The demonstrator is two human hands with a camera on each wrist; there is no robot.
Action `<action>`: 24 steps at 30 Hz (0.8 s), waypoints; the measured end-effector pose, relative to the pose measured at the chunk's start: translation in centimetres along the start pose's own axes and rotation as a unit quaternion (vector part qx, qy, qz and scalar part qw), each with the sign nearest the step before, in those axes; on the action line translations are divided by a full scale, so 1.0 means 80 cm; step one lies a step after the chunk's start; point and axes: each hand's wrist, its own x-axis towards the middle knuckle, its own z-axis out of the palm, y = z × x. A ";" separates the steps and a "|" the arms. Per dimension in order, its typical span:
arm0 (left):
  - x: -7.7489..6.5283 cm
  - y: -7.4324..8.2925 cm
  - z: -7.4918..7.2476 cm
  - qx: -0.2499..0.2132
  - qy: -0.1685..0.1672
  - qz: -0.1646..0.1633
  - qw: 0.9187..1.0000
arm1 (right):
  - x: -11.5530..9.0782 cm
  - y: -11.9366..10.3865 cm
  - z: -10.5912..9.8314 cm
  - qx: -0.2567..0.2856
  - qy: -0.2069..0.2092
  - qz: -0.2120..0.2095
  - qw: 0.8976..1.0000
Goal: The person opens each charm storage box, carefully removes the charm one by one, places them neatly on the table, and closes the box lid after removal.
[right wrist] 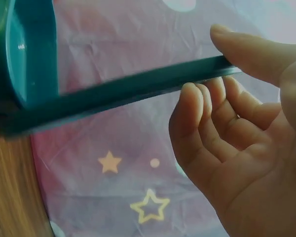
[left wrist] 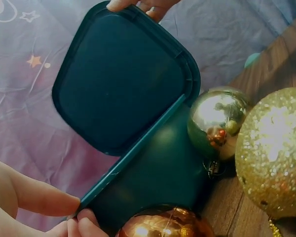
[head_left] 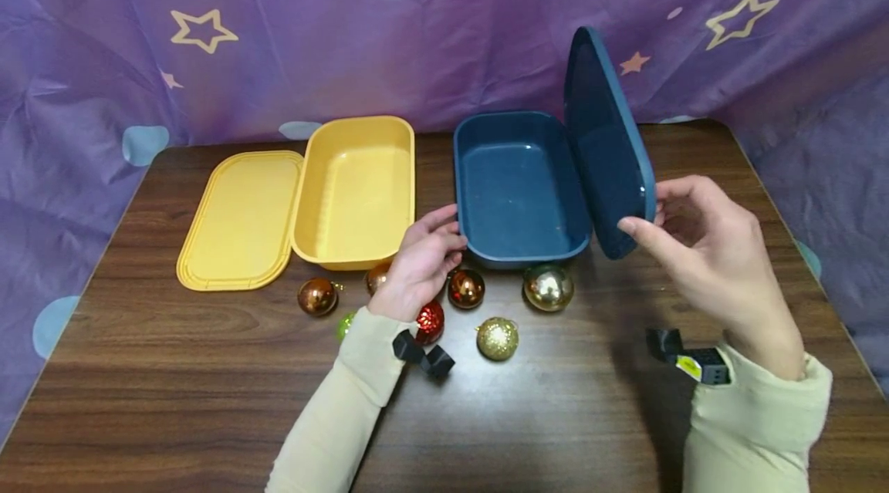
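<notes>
In the head view, my right hand pinches the edge of a dark blue lid between thumb and fingers. The lid stands almost upright along the right side of a blue plastic box, whose inside is bare. At the box's front left corner my left hand grips the rim, thumb and fingertips meeting on it in the left wrist view. Under and beside the left hand lie a red bauble, a copper bauble and a partly covered bronze one.
A yellow box without its cover stands left of the blue one, its yellow lid flat beside it. Along the front lie a shiny gold bauble, a glittery gold bauble, a brown bauble and a mostly hidden green one. A purple cloth hangs behind.
</notes>
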 end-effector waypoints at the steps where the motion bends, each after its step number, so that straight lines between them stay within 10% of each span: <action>1: 0.000 0.000 0.000 0.001 0.000 0.000 1.000 | 0.001 -0.003 0.003 -0.011 -0.004 -0.009 1.000; 24: 0.001 -0.002 0.001 0.029 0.008 0.022 0.999 | 0.004 -0.021 0.079 -0.088 -0.091 -0.143 0.982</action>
